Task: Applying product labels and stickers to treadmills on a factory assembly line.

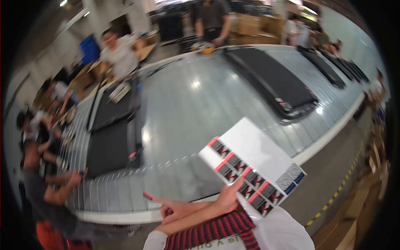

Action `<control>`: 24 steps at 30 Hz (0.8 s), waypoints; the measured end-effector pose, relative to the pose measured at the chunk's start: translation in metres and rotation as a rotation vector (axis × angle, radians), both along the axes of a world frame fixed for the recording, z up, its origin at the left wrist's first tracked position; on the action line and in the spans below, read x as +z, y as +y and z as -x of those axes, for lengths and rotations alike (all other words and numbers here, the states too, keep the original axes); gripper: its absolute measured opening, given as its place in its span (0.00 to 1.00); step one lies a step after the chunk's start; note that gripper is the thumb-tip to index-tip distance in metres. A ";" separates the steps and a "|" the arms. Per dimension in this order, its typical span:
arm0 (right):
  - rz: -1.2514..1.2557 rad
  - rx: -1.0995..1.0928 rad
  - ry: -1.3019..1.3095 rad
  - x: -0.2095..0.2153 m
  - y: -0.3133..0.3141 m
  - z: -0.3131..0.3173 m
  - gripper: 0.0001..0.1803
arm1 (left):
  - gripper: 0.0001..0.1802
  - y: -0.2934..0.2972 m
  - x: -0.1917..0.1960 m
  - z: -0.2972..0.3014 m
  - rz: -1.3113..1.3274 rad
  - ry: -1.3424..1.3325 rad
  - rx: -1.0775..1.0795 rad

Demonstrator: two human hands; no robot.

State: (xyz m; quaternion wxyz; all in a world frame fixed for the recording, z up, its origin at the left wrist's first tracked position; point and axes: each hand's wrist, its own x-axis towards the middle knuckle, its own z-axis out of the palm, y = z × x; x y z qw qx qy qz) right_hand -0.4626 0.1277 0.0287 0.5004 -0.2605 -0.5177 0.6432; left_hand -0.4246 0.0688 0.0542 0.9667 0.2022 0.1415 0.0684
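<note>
The right hand [228, 198], at lower centre of the frame, gripped a white label sheet [254, 166] by its lower edge, the thumb pressed over the printed face and the fingers hidden behind. The sheet stood tilted up toward the camera, probably so that its row of red-and-black stickers along the lower-left edge could be read or peeled. Nearly the whole sheet extended up and right of the grip; only a narrow margin lay under the thumb.

The left hand [173, 208] sat just left of the right hand, loosely curled, a small pink-red item [148, 195] projecting at its fingertips. Whether the fingers were pinching that item could not be determined from this view. It lay apart from the sheet.

Behind both hands ran a grey slatted conveyor [187, 108] carrying flat black panels [271, 79], one at upper right and others at left. Other people [118, 52] stood along the conveyor at the left and top edges of the frame.
</note>
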 end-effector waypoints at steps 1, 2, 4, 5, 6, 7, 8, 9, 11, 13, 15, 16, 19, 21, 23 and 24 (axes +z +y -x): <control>0.014 0.052 0.009 -0.003 0.002 0.020 0.43 | 0.17 0.002 0.003 0.004 0.031 -0.027 0.004; 0.032 0.130 0.013 -0.004 0.005 0.037 0.43 | 0.17 0.005 0.001 0.014 0.026 -0.041 0.043; 0.059 0.154 -0.135 0.002 0.021 0.058 0.48 | 0.18 0.020 0.002 0.040 -0.010 -0.064 0.074; 0.068 0.206 -0.139 0.003 0.024 0.069 0.48 | 0.19 0.026 0.002 0.050 -0.035 -0.077 0.095; 0.104 0.229 -0.130 0.004 0.026 0.079 0.47 | 0.19 0.028 0.000 0.059 -0.041 -0.095 0.136; 0.137 0.238 -0.128 0.007 0.028 0.086 0.46 | 0.20 0.031 0.000 0.066 -0.038 -0.129 0.142; 0.141 0.251 -0.154 0.009 0.029 0.088 0.46 | 0.20 0.033 0.003 0.069 -0.049 -0.139 0.145; 0.150 0.270 -0.164 0.010 0.031 0.090 0.46 | 0.20 0.035 0.006 0.072 -0.061 -0.150 0.144; 0.125 0.283 -0.194 0.015 0.029 0.098 0.45 | 0.20 0.035 0.012 0.080 -0.084 -0.151 0.181; 0.135 0.306 -0.186 0.017 0.031 0.106 0.44 | 0.20 0.039 0.016 0.087 -0.106 -0.148 0.187; 0.128 0.272 -0.153 0.016 0.038 0.113 0.43 | 0.20 0.043 0.016 0.093 -0.124 -0.126 0.179; 0.137 0.281 -0.150 0.014 0.038 0.115 0.43 | 0.20 0.041 0.013 0.095 -0.137 -0.138 0.191; 0.160 0.213 -0.114 0.014 0.041 0.110 0.42 | 0.20 0.045 0.008 0.089 -0.081 -0.141 0.124; 0.211 0.218 -0.171 0.014 0.050 0.099 0.39 | 0.18 0.052 0.005 0.086 -0.087 -0.115 0.050; 0.224 0.186 -0.166 0.009 0.050 0.090 0.38 | 0.18 0.054 0.002 0.079 -0.083 -0.141 0.023; 0.213 0.162 -0.191 0.006 0.049 0.084 0.38 | 0.18 0.053 -0.002 0.072 -0.081 -0.141 0.028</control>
